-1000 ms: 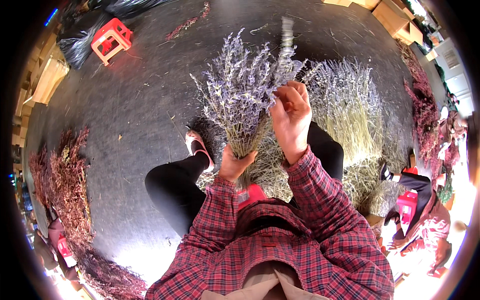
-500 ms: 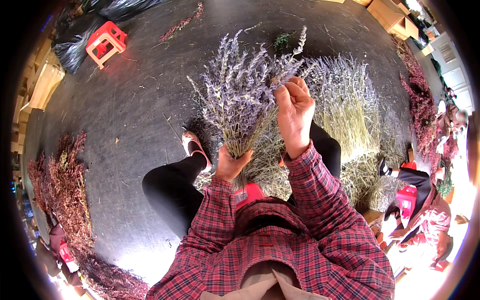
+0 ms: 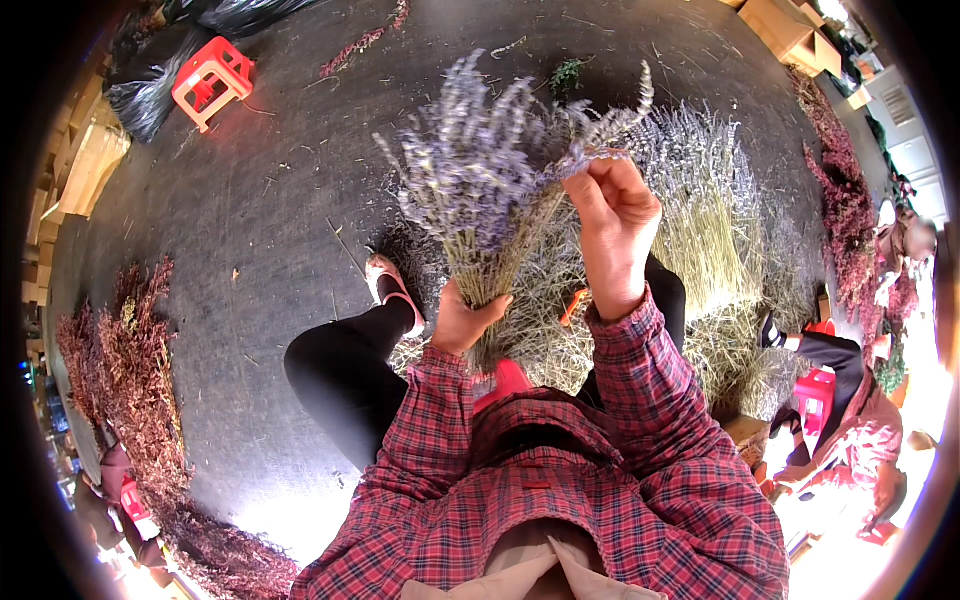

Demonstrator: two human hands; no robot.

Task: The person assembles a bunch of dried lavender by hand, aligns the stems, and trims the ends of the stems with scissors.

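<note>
A bunch of dried lavender (image 3: 470,170) stands upright in front of me, its purple heads fanned out at the top. Low on the stems, my left hand (image 3: 466,318) is wrapped round the bunch. My right hand (image 3: 615,215) pinches a lavender sprig (image 3: 590,157) near its flower head, at the bunch's right side. That sprig leans away from the others, and its lower stem runs back toward the bunch. To the right lies a large pile of lavender (image 3: 700,210) with its heads pointing away from me. Loose stems cover the floor below my hands.
An orange-handled tool (image 3: 573,307) lies among the stems. A red stool (image 3: 213,80) and black plastic bags (image 3: 150,95) are at the far left. Reddish dried plants (image 3: 135,380) line the left side. Co-workers sit at right (image 3: 860,440) and lower left. A cardboard box (image 3: 790,40) stands far right.
My right hand has moved right and slightly nearer, drawing the pinched sprig outward from the bunch. The flower heads are blurred by motion. My left hand keeps its hold.
</note>
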